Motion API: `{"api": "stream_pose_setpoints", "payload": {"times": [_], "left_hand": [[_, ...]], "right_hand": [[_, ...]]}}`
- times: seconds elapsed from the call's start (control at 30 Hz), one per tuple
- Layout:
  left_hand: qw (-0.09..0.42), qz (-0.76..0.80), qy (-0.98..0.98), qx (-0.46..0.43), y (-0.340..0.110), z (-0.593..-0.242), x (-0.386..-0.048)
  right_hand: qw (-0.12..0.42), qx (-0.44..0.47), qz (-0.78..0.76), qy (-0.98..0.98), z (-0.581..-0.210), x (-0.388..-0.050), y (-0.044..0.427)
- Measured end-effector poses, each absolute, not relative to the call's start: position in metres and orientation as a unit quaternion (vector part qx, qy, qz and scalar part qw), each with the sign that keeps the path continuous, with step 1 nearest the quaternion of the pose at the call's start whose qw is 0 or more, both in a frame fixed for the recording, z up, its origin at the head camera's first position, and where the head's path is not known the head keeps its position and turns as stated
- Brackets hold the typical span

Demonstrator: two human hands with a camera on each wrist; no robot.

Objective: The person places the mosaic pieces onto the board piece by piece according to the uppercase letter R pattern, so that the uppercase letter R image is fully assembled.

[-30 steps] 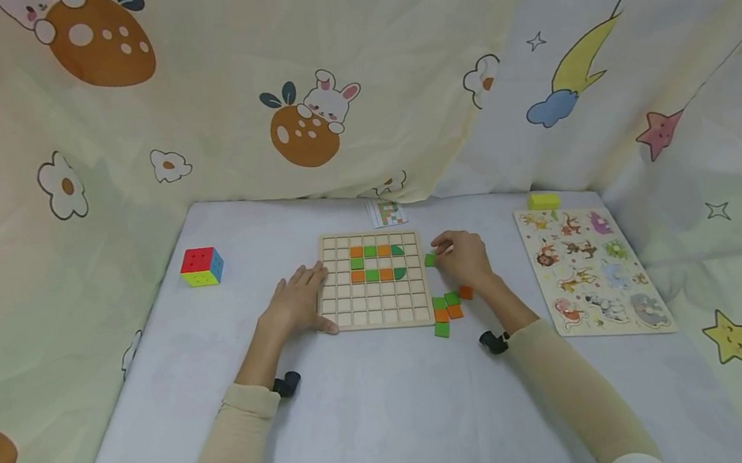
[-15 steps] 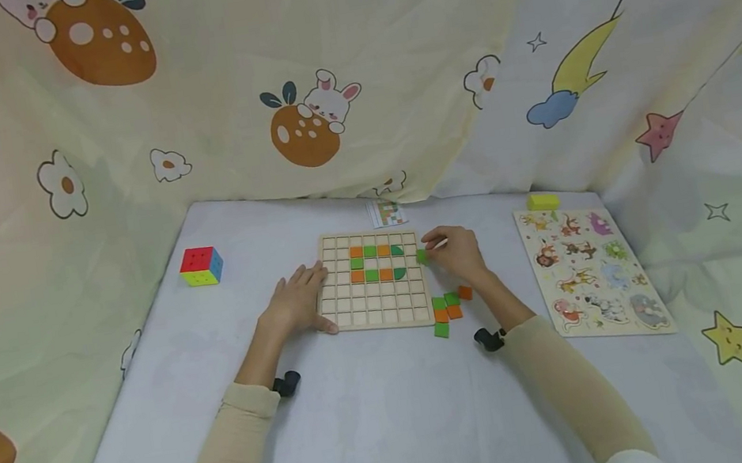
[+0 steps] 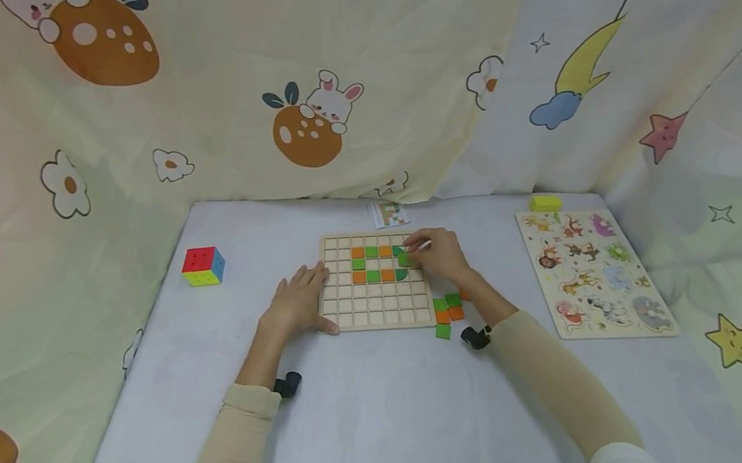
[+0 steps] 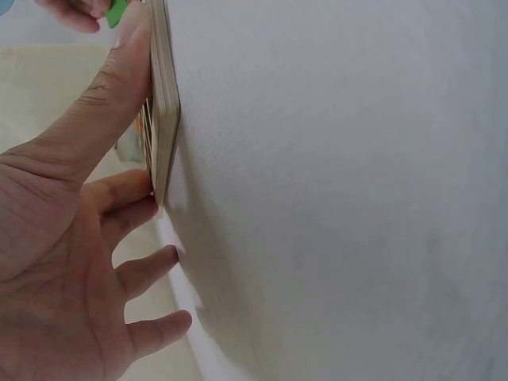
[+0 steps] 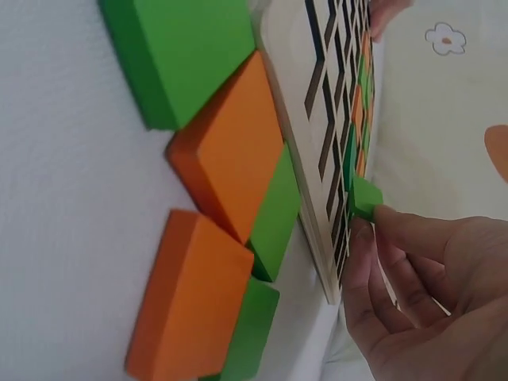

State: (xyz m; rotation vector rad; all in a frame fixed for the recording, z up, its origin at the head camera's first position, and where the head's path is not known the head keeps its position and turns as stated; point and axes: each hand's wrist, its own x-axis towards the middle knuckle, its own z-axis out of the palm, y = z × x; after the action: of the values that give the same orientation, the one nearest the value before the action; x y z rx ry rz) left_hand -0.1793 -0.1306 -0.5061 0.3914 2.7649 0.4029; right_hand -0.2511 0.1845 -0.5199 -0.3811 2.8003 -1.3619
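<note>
A wooden grid board (image 3: 379, 312) lies mid-table, with orange, green and dark-green rounded tiles set in its upper cells. My left hand (image 3: 293, 305) rests against its left side, fingers spread; in the left wrist view the thumb (image 4: 103, 99) lies along the board's edge. Between thumb and fingertips, my right hand (image 3: 442, 255) pinches a green square tile (image 5: 365, 197). That tile is over the board's right part, by the rounded tiles. Just off the board's right edge lie several loose tiles, among them an orange tile (image 5: 194, 294) and a green tile (image 3: 443, 331).
Behind the board is a small pattern card (image 3: 388, 214). A puzzle cube (image 3: 203, 266) stands at the left. To the right lie an animal puzzle board (image 3: 598, 287) and a yellow block (image 3: 545, 203). Printed cloth hangs behind the table.
My right hand has carried the green tile leftward, from beside the board to over its right part. The left hand has stayed at the board's left side.
</note>
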Motion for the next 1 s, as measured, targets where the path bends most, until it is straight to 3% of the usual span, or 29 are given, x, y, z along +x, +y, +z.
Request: {"api": "stream_pose_setpoints", "payload": {"times": [0.4, 1.0], "left_hand": [[0.163, 0.141, 0.967, 0.138, -0.13, -0.507, -0.18], [0.16, 0.14, 0.967, 0.139, -0.129, -0.503, -0.179]], "right_hand": [[0.017, -0.089, -0.418, 0.904, -0.526, -0.251, 0.173], [-0.027, -0.083, -0.411, 0.908, -0.511, -0.234, 0.182]]}}
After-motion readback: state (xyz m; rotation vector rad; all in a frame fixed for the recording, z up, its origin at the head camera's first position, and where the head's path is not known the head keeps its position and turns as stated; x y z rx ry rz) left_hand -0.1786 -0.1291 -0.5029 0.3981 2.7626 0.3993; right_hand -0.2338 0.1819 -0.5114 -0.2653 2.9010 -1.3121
